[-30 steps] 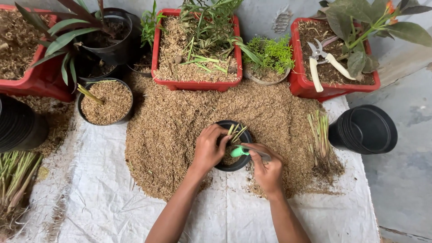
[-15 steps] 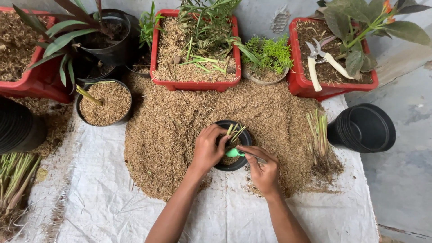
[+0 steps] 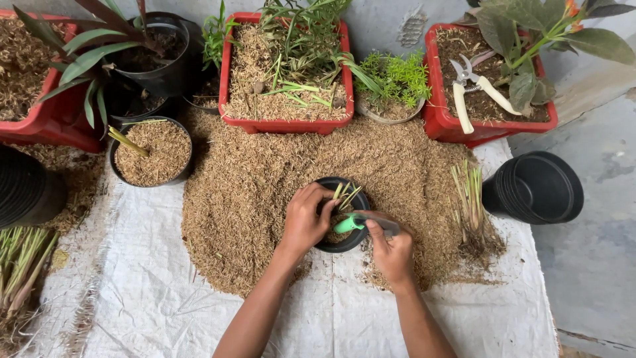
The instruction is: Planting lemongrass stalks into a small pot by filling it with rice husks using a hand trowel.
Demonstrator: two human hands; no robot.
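A small black pot (image 3: pixel 350 241) sits in a heap of brown rice husk (image 3: pixel 265 179) on a white woven sheet (image 3: pixel 152 292). Pale green plant cuttings (image 3: pixel 344 193) stand in the pot. My left hand (image 3: pixel 306 219) rests over the pot's left rim, its fingers at the base of the cuttings. My right hand (image 3: pixel 392 250) grips a green-handled trowel (image 3: pixel 361 221) whose green end points into the pot.
Red planters (image 3: pixel 286 124) with plants line the back. White-handled pruning shears (image 3: pixel 474 89) lie in the right red planter. A stack of black pots (image 3: pixel 536 189) lies at right, another at far left (image 3: pixel 26 189). Cut stalks (image 3: pixel 472 199) lie right of the husk heap. A husk-filled black pot (image 3: pixel 151 151) stands left.
My right hand has shifted the trowel slightly, tipping it up and down at the pot. My left hand has stayed on the pot's rim.
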